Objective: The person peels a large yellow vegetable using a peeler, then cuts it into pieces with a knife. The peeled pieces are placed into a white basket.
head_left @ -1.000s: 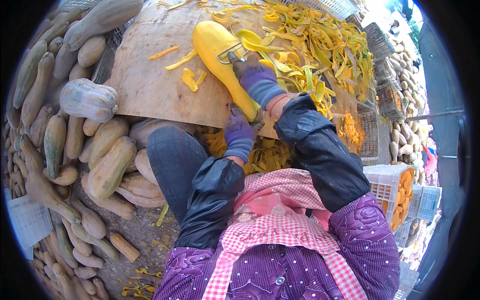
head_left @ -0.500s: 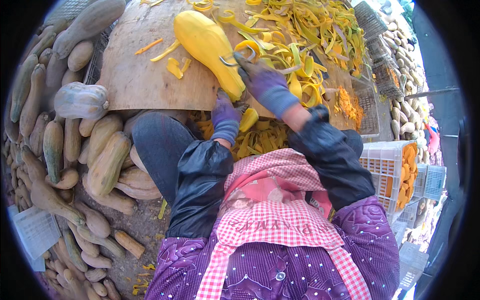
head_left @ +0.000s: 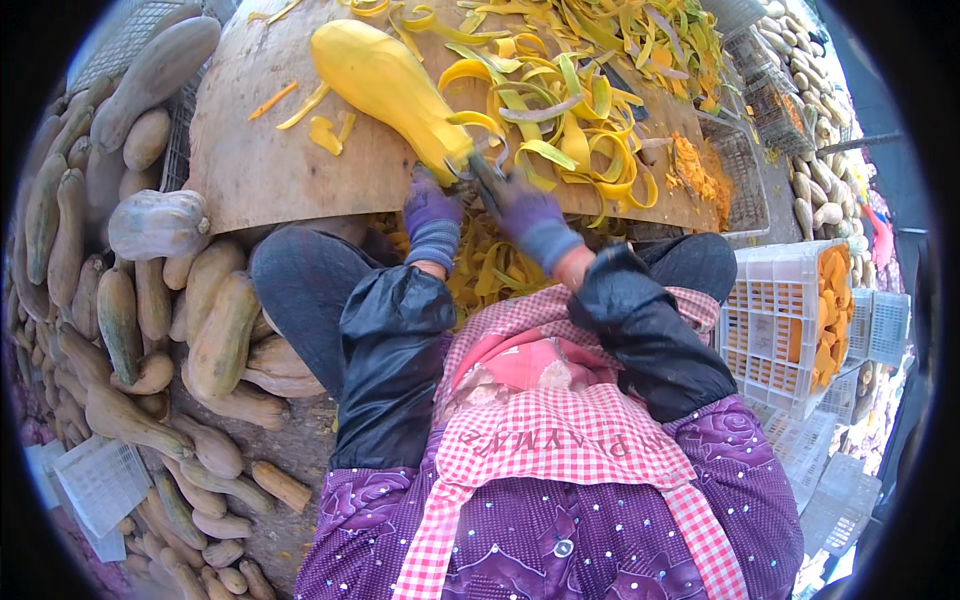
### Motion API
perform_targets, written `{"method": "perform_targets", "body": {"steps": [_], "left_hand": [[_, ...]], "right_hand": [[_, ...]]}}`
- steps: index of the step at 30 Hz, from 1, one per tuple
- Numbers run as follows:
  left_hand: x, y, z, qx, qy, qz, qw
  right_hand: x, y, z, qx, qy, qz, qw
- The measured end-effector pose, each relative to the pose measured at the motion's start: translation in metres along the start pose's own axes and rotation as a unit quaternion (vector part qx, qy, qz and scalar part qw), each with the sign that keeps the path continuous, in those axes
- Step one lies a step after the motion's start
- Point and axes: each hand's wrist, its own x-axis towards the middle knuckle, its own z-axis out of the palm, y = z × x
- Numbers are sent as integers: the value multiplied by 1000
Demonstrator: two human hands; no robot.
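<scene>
A peeled yellow squash (head_left: pixel 385 85) lies slantwise on the wooden board (head_left: pixel 255 165), its narrow end toward me. At that near end my left hand (head_left: pixel 432 205), in a purple glove, is closed on the squash. My right hand (head_left: pixel 528 212), gloved too and slightly blurred, grips a peeler (head_left: pixel 484 172) with a dark handle. The peeler's metal head is at the narrow tip, close beside my left fingers. Curled yellow and green peels (head_left: pixel 580 125) lie just right of the squash.
Unpeeled squashes (head_left: pixel 222 335) are heaped at my left, with a pale ribbed pumpkin (head_left: pixel 158 224) beside the board. A white crate (head_left: pixel 770 325) of orange pieces stands at my right. More peels (head_left: pixel 490 265) lie below the board's near edge, between my knees.
My right hand has drawn the peeler down and toward me, from the squash's side to its near tip. A yellow strip near my left hand is no longer visible. The view has shifted slightly.
</scene>
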Motion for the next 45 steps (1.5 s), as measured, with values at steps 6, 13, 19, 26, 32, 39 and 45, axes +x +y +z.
{"method": "perform_targets", "body": {"steps": [6, 13, 19, 26, 32, 39, 45], "left_hand": [[-5, 5, -17, -2, -18, 10, 1000], [27, 50, -36, -112, 98, -30, 988], [37, 60, 1, -1, 95, -45, 994], [31, 55, -3, -47, 120, 9, 992], [34, 59, -6, -54, 130, 12, 990], [31, 54, -1, -49, 120, 10, 992], [35, 52, -8, -68, 119, 26, 990]], "right_hand": [[-68, 52, 17, 135, -26, 15, 990], [70, 63, -37, 448, 41, 44, 892], [294, -42, -89, 203, 39, -164, 965], [259, -71, -104, -88, -46, -256, 962], [201, -14, -112, -54, 26, -240, 969], [312, -129, -92, -158, 146, -368, 904], [149, -14, -111, -207, -227, -241, 921]]}}
